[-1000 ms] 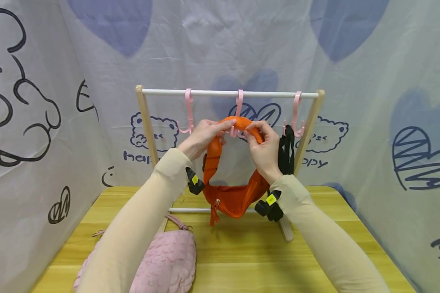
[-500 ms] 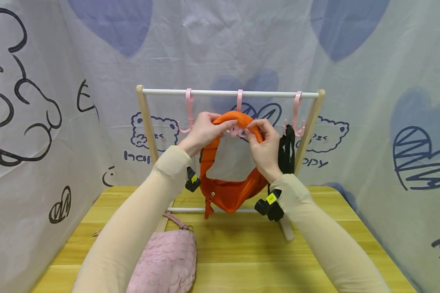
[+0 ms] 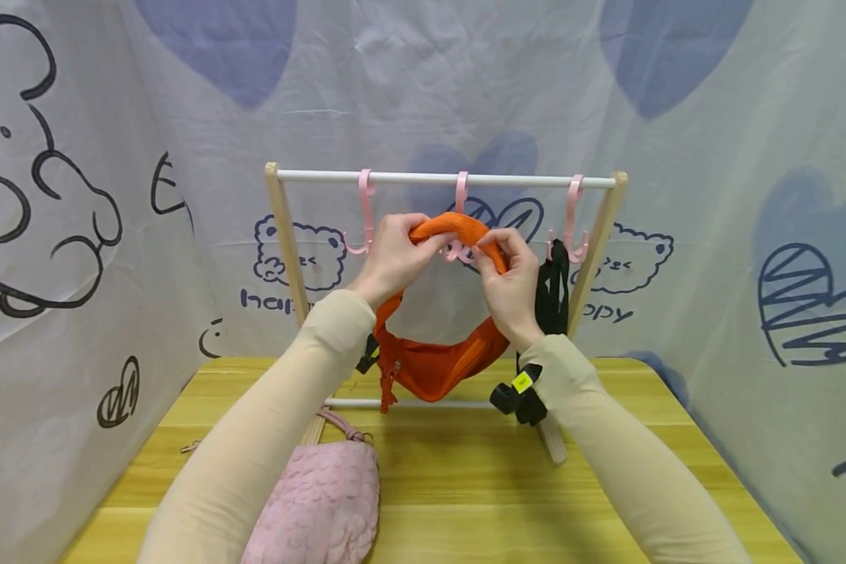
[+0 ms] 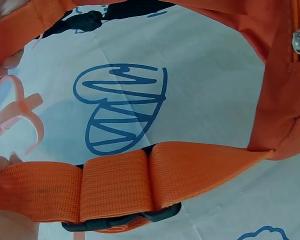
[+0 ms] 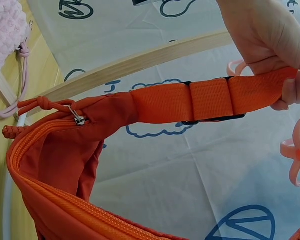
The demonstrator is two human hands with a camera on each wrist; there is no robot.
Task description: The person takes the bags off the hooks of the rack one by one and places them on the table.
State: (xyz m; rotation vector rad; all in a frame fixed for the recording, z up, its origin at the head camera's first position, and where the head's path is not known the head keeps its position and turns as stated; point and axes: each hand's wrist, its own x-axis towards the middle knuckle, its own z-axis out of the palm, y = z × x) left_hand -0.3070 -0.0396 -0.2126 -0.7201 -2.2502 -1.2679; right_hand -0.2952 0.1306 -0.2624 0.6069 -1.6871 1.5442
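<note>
An orange belt bag (image 3: 430,372) hangs by its webbing strap (image 3: 465,226) between both hands, in front of the rack's middle pink hook (image 3: 461,192). My left hand (image 3: 397,254) grips the strap left of that hook, thumb along its underside. On the other side, my right hand (image 3: 511,286) pinches the strap between thumb and fingers. The head view shows the strap arched at the hook's prongs; whether it rests on them I cannot tell. A black slide buckle (image 4: 122,220) sits on the strap in the left wrist view. The zipper pull (image 5: 79,117) shows in the right wrist view.
A white rail (image 3: 416,178) with wooden side posts carries a left pink hook (image 3: 366,207) and a right pink hook (image 3: 573,211). Black straps (image 3: 553,290) hang at the right one. A pink quilted bag (image 3: 324,501) lies on the wooden table (image 3: 536,509) at front left.
Both hands keep hold of the strap. The left hand and strap have risen slightly, and the bag's body has swung up and to the left.
</note>
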